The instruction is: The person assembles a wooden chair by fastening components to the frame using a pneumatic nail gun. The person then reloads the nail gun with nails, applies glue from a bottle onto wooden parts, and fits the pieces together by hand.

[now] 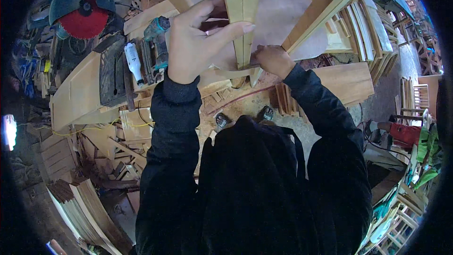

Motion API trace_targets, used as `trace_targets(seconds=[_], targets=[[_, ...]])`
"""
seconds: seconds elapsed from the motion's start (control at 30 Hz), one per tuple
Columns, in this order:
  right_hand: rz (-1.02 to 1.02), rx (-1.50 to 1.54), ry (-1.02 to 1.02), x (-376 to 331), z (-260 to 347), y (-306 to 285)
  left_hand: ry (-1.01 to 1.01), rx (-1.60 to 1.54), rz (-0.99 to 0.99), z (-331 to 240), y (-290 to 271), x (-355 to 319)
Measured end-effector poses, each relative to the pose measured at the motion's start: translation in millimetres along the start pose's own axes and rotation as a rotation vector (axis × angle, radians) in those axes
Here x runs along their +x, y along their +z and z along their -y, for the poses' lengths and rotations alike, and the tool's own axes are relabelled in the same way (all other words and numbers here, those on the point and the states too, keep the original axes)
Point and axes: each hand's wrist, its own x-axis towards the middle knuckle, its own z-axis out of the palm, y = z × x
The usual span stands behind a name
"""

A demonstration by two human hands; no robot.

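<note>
Left hand [196,42] grasps the upright pale-yellow wooden strip [241,14], steadying it above the cluttered bench [75,94], while the right hand [272,60] clenches at its foot, possibly gripping a small tool.

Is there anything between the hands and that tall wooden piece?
No. The left hand is already wrapped around the upright wooden strip, and the right hand touches its lower end. Nothing visible sits between them.
</note>
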Motion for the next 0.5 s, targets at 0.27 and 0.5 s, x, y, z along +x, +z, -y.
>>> trace_targets(seconds=[0.27, 0.5], targets=[[-0.057, -0.015, -0.03, 0.2, 2.8, -0.9, 0.002, 0.027, -0.006, -1.3, -1.3, 0.3], [-0.083, 0.026, -0.06, -2.1, 3.4, -4.4, 0.0, 0.132, 0.016, -8.4, 1.0, 0.1]])
